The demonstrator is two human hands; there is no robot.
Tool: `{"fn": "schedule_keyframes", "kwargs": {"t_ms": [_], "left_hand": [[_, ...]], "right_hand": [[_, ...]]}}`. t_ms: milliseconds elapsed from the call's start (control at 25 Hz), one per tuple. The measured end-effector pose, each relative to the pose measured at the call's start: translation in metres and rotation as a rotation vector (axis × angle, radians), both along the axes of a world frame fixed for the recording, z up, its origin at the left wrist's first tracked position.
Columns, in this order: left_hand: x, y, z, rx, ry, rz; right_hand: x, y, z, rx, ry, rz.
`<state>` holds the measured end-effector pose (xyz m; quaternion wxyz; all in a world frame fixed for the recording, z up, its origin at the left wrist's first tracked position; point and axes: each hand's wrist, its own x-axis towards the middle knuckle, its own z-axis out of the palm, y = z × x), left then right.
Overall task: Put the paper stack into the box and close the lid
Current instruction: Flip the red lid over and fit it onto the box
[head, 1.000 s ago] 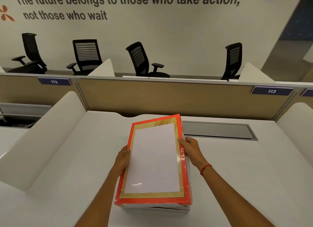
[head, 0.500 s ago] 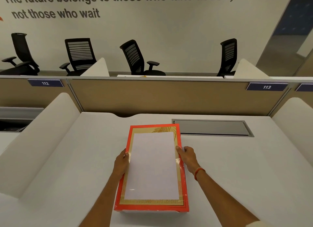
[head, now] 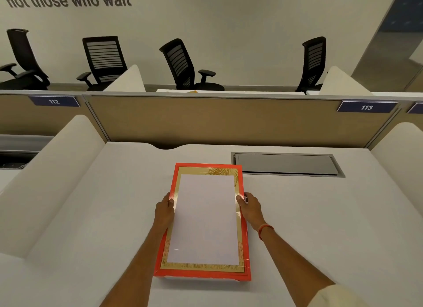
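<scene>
- Head view: lid, red-and-gold border, white centre, lies flat on the box at 6 o'clock on the white bench.
- Left hand: grip closed on lid's 9 o'clock edge.
- Right hand: grip closed on lid's 3 o'clock edge.
- Paper stack: hidden.
- Grey hatch: 1 o'clock.

We see the box lying flat on the white desk, long side running away from us, its lid seated on top. The lid is red-edged with a gold inner border and a plain white centre panel. We cannot see the paper stack.
</scene>
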<state>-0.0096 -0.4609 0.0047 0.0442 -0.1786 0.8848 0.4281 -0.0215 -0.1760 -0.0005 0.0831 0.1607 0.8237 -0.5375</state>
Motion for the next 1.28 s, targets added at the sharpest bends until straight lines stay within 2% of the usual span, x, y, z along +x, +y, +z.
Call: {"fn": "schedule_keyframes", "kwargs": {"t_ms": [480, 560, 640, 720, 760, 920, 1120, 1280], "left_hand": [[-0.010, 0.000, -0.015, -0.030, -0.049, 0.015], [-0.012, -0.004, -0.019, -0.055, -0.072, 0.015], [-0.014, -0.005, -0.020, -0.092, -0.084, -0.005], [-0.012, -0.001, -0.016, -0.200, -0.057, -0.093], [-0.011, 0.002, -0.015, -0.266, -0.042, -0.149], [-0.010, 0.006, -0.019, -0.368, -0.035, -0.275], [-0.009, 0.005, -0.024, -0.419, -0.068, -0.292], [0.001, 0.006, -0.029, -0.504, 0.010, -0.311]], "right_hand": [[-0.007, -0.005, -0.011, 0.185, 0.012, 0.101], [-0.003, -0.007, -0.008, 0.292, 0.078, 0.183], [0.000, -0.010, -0.005, 0.491, 0.142, 0.323], [0.002, -0.013, -0.007, 0.719, 0.164, 0.432], [0.002, -0.013, -0.008, 0.756, 0.162, 0.449], [0.005, -0.010, -0.012, 0.740, 0.138, 0.478], [0.006, -0.008, -0.024, 0.698, 0.111, 0.467], [0.009, -0.009, -0.023, 0.740, 0.123, 0.480]]}}
